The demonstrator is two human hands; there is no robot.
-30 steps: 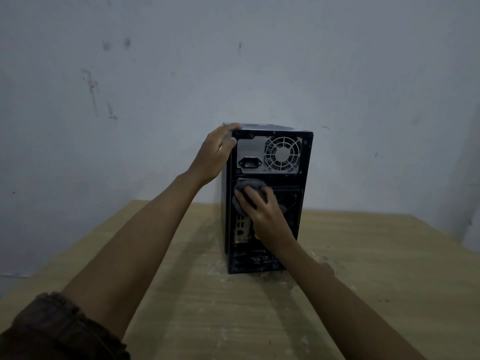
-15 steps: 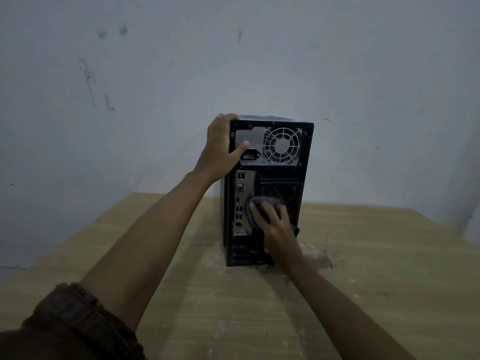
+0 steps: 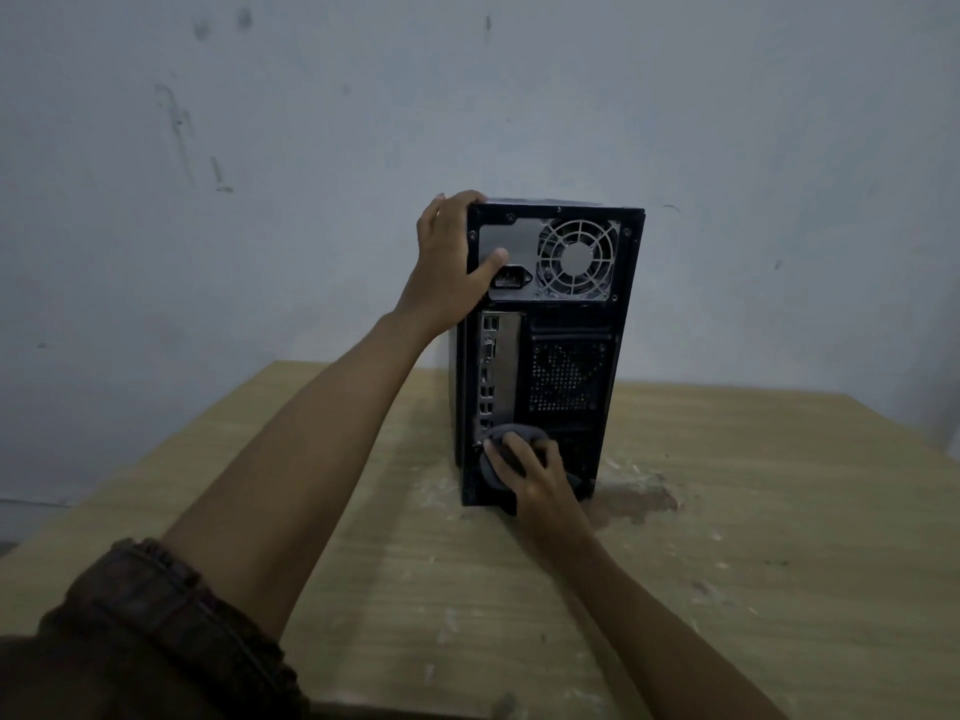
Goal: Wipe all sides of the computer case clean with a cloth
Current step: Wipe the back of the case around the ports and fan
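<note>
A black computer case [image 3: 569, 366] stands upright on a wooden table [image 3: 727, 563], its rear panel with fan grille and ports facing me. My left hand [image 3: 447, 267] grips the case's top left corner, fingers over the top edge and thumb on the rear panel by the power socket. My right hand [image 3: 530, 472] presses a dark grey cloth [image 3: 514, 439] against the bottom of the rear panel, near the table. Most of the cloth is hidden under my fingers.
A pale, scuffed wall [image 3: 311, 148] rises right behind the case. The tabletop has white flecks and a reddish worn patch [image 3: 636, 501] just right of the case's base. The table's left edge [image 3: 130, 459] runs diagonally toward me.
My right hand has slid the cloth down the rear panel from the middle to the bottom. My left hand has shifted its grip at the top left corner, thumb now on the panel.
</note>
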